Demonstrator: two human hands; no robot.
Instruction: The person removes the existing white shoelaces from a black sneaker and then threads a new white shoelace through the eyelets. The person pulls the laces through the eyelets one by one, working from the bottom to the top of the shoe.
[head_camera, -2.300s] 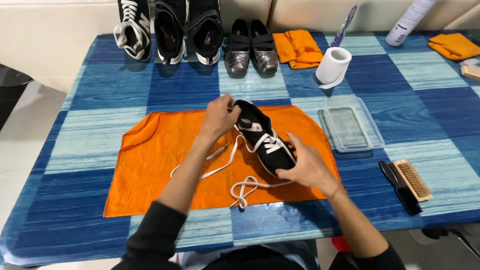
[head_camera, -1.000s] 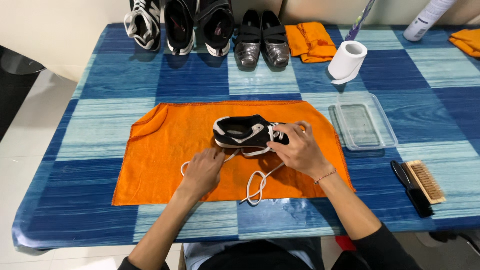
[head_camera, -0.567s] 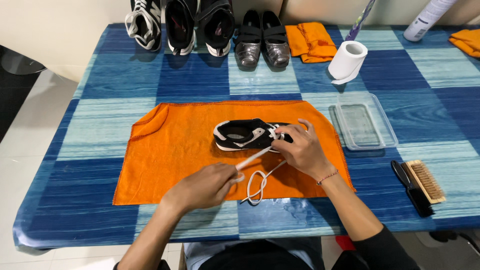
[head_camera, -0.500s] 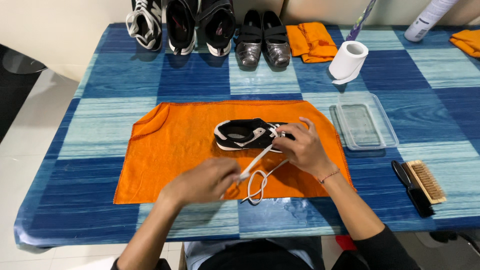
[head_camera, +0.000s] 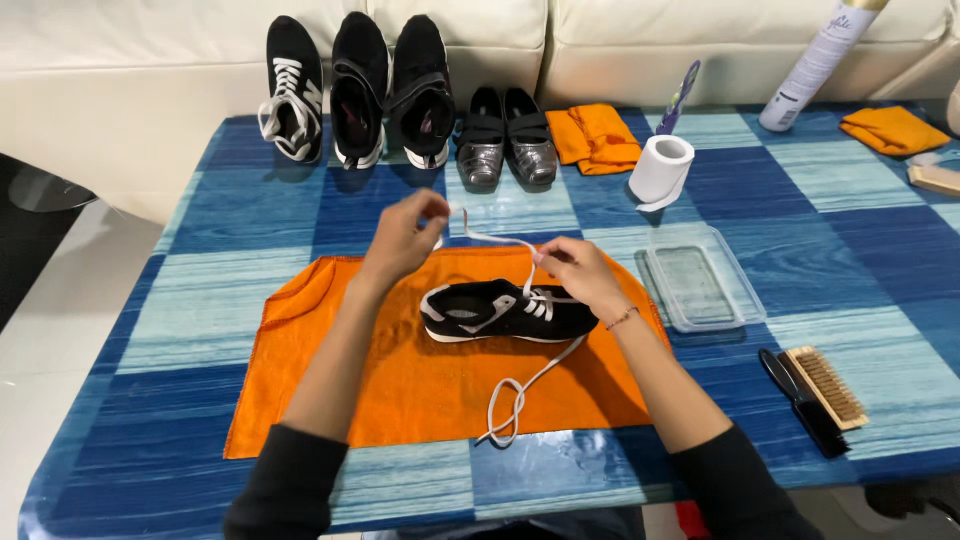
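Pulling a white shoelace (head_camera: 497, 240) taut between both hands above a black sneaker (head_camera: 505, 311) lying on its side on an orange cloth (head_camera: 330, 380). Left hand (head_camera: 403, 235) raised, fingers (head_camera: 432, 205) pinched shut on the lace end; right hand (head_camera: 577, 276) just beside the eyelets, fingers (head_camera: 547, 254) closed on the lace where it leaves the shoe. Other lace end trailing loose and looped below the right fingers, toward the bench (head_camera: 250, 210) edge. Probably light, limp and a little slick, so best gripped near the tip or close to the eyelets; shoe light, soft-sided, firm only at the sole.
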